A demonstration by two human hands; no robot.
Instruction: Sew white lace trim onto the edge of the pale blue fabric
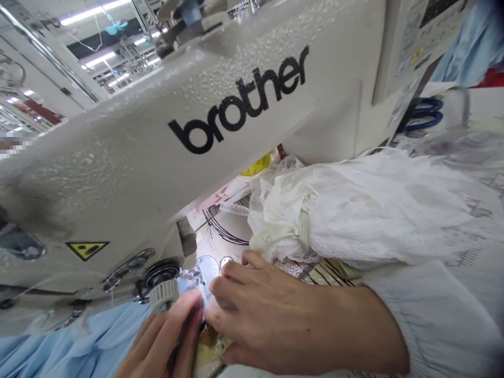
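Observation:
A white Brother sewing machine (244,105) spans the view, its arm slanting above both hands. My left hand (165,341) is closed at the needle area, fingertips pinching a small bit of light blue fabric (71,344), whose larger folds hang at lower left. Beside it, my right hand (271,310) curls inward, its closed fingertips meeting the left ones at the same fabric. A shiny metal plate (207,268) lies just beyond the fingertips. Fingers hide the needle and most of the held edge. A ribbed white knob (163,295) sits just above my left fingers.
A bundle of white lace-trimmed fabric (366,205), tied with a pale green strip (304,228), lies right of the machine bed. Behind it are a yellow item (256,165), dark threads (224,231) and a blue coil (425,114). A warning triangle (86,250) marks the machine head.

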